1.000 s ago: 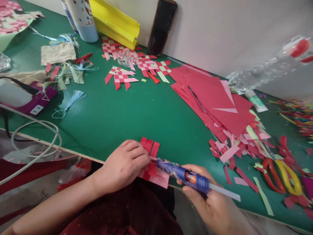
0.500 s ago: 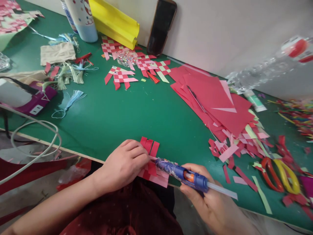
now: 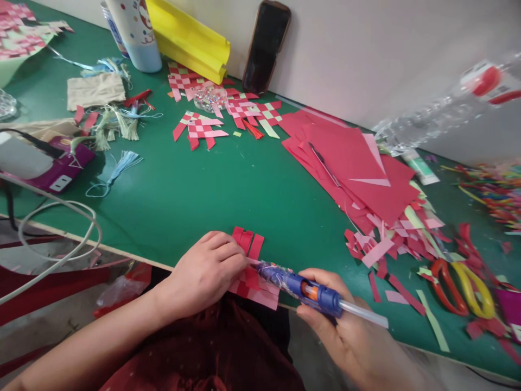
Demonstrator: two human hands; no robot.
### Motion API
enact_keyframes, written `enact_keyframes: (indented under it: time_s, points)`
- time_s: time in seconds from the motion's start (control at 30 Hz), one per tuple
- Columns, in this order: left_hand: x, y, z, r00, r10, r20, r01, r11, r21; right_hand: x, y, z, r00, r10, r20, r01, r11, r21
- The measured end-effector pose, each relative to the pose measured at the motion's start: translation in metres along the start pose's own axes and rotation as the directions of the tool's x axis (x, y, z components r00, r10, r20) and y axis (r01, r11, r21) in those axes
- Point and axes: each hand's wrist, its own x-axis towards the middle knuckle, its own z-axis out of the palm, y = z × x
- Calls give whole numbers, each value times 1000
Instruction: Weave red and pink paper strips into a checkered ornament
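At the table's near edge lies a weave of red and pink paper strips (image 3: 254, 247). My left hand (image 3: 209, 271) is closed over its left part, fingertips pressed together at the strips; the exact pinch is hidden. A blue hot glue gun (image 3: 293, 283) is gripped in my right hand (image 3: 345, 331), with a clear glue stick (image 3: 364, 313) poking out of its back. The gun's nozzle points left and meets the paper right beside my left fingertips. Whether glue is coming out cannot be seen.
Red paper sheets (image 3: 350, 157) with a pen (image 3: 323, 163) lie at right, above cut scraps and scissors (image 3: 450, 288). Finished-looking woven pieces (image 3: 199, 130), tassels (image 3: 116, 168) and a purple box (image 3: 61, 168) sit farther back and left. A phone (image 3: 266, 46) leans on the wall.
Both hands stay nearly in place on the paper and glue gun. The gun has shifted slightly left, and the view has moved a little.
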Motion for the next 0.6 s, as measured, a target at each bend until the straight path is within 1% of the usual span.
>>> enact_keyframes:
  time_s: [0.13,0.2,0.47,0.53,0.6]
  points:
    - [0,0,0,1000,-6,3,6,1000,3,3,-1,0,999,-47,-10,47,999,-16]
    - [-1,0,1,1000,-7,10,7,1000,5,4,-1,0,999,-47,-10,47,999,-18]
    - [0,0,0,1000,-1,-2,1,1000,-4,1,1,-1,999,44,27,-44,999,16]
    - [0,0,0,1000,-4,6,4,1000,-1,0,1,-1,999,28,26,-29,1000,3]
    - [0,0,0,1000,-2,9,2,1000,2,-1,-1,-1,1000,-21,11,22,1000,-22]
